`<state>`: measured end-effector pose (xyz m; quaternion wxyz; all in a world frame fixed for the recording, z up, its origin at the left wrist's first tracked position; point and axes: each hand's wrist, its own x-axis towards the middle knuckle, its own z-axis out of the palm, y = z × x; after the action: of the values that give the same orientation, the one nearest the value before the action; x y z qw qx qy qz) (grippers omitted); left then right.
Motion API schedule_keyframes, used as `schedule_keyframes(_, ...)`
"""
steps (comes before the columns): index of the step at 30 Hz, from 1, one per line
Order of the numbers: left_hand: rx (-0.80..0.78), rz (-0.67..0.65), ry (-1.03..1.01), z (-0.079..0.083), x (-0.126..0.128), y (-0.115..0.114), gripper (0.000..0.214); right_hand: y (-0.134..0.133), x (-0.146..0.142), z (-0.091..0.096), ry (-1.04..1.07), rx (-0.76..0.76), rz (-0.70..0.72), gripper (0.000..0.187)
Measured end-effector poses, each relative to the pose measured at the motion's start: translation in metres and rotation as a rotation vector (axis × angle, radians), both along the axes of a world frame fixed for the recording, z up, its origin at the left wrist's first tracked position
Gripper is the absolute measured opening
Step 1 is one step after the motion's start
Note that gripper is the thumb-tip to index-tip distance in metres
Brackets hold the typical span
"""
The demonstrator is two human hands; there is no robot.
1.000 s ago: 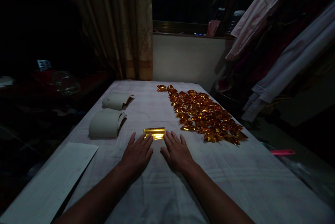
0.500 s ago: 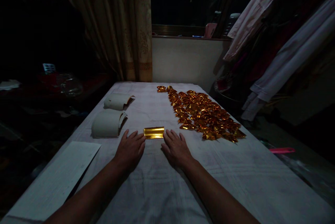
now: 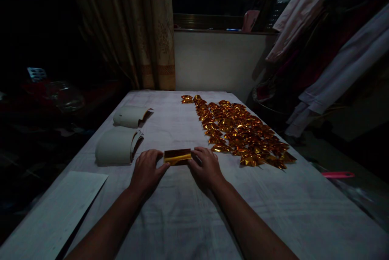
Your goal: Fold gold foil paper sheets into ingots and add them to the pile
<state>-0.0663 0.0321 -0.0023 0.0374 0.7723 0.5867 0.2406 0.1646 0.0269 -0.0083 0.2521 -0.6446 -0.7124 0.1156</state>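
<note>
A small folded piece of gold foil paper [image 3: 178,157] lies crosswise between my hands, low over the white cloth. Its left end is pinched between the thumb and fingers of my left hand [image 3: 148,167]. At the right end, my right hand [image 3: 207,165] grips it the same way, fingers bent on the far side and thumb on the near side. To the right spreads a pile of folded gold foil pieces [image 3: 240,130], shiny and pointed at their ends. Two curled stacks of pale paper, a nearer one [image 3: 114,146] and a farther one [image 3: 129,116], rest to the left.
A flat pale sheet or board [image 3: 60,211] lies on the white-covered table [image 3: 194,219] at front left. A patterned curtain [image 3: 152,29] hangs behind. Clothes [image 3: 343,61] hang at the right, and a pink handle [image 3: 338,175] shows beyond the table's right edge.
My fingers lay flat at the foil's ends before; now thumbs and fingers pinch both ends. The foil's face has turned darker. The whole view has shifted slightly.
</note>
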Motion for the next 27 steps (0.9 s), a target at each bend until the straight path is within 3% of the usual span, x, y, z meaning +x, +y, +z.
schedule_keyframes(12,-0.003,-0.069,-0.155,-0.011,-0.004,0.004,0.012,0.0,0.004,-0.018,0.197,0.184,0.095,0.017)
schedule_keyframes(16,-0.018,-0.14,-0.245,-0.009,-0.005,0.006,0.014,0.001,0.004,-0.019,0.231,0.204,0.121,0.021)
schedule_keyframes(22,-0.143,-0.119,-0.502,0.001,-0.002,0.002,0.027,0.0,0.004,-0.015,0.381,0.226,0.153,0.012)
schedule_keyframes(27,-0.33,-0.101,-0.857,0.007,0.01,-0.005,0.039,-0.009,-0.003,-0.003,0.544,0.167,0.134,0.018)
